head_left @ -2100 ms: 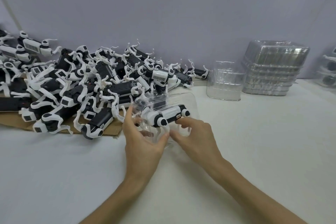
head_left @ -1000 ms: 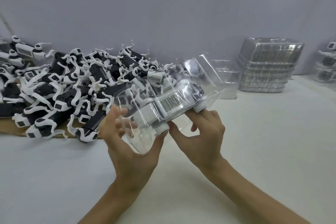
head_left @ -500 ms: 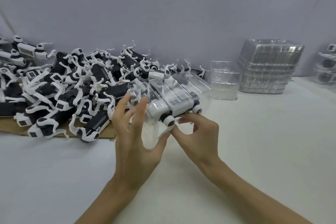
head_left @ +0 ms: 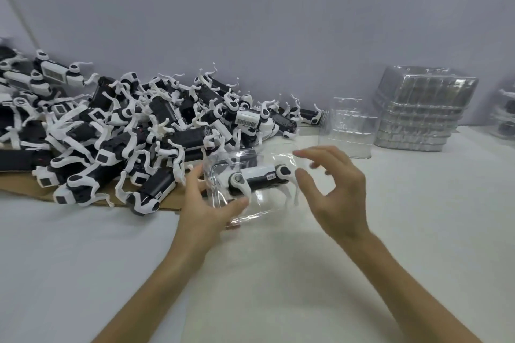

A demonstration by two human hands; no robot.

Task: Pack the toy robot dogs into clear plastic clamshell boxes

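A clear plastic clamshell box [head_left: 250, 205] sits on the white table in front of me with a white and black toy robot dog [head_left: 260, 177] inside it, standing on its legs. My left hand [head_left: 207, 207] grips the box's left end, thumb at the front and fingers behind. My right hand [head_left: 334, 189] hovers just right of the box, fingers spread and loosely bent, holding nothing. A big heap of toy robot dogs [head_left: 125, 131] lies on cardboard to the left.
Empty clear clamshell boxes [head_left: 348, 127] stand at the back, right of the heap. A taller stack of clamshell boxes [head_left: 420, 114] sits further right, and more packed boxes [head_left: 505, 114] at the right edge. The grey wall runs close behind. Cardboard sheet [head_left: 22, 185] edges the heap.
The box with the dog came down from its raised, tilted position onto the table. My right hand let go of it and drew back to the right; my left hand kept its hold.
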